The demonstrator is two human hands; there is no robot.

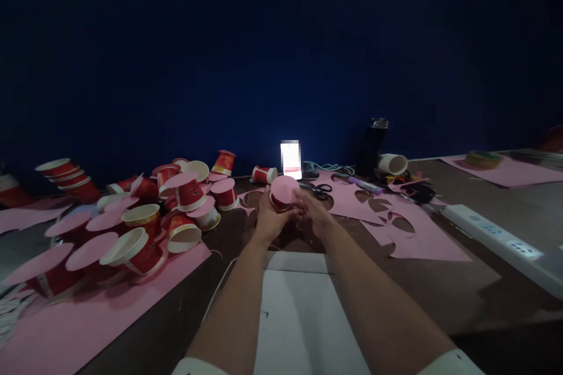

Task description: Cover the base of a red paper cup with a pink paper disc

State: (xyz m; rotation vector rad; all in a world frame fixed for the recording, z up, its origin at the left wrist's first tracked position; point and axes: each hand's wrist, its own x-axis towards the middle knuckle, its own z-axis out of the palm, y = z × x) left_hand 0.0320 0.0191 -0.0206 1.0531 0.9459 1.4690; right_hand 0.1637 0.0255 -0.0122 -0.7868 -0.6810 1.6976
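Both my hands are wrapped round a red paper cup (pixel 278 207) topped by a pink paper disc (pixel 284 189). My left hand (pixel 269 220) grips the cup from the left and below. On its right side, my right hand (pixel 314 211) holds the cup, with fingers near the disc's edge. The cup is held up over the dark table, in front of a lit phone screen (pixel 291 159). Black-handled scissors (pixel 323 189) lie just beyond my right hand. Under my forearms is a white board (pixel 299 316).
Many red paper cups, several with pink discs (pixel 93 251), crowd the left side on pink paper (pixel 114 319). Cut pink sheets (pixel 428 240), a purple marker (pixel 365 186), a dark bottle (pixel 373 146), a tipped cup (pixel 393 164) and a power strip (pixel 497 240) occupy the right.
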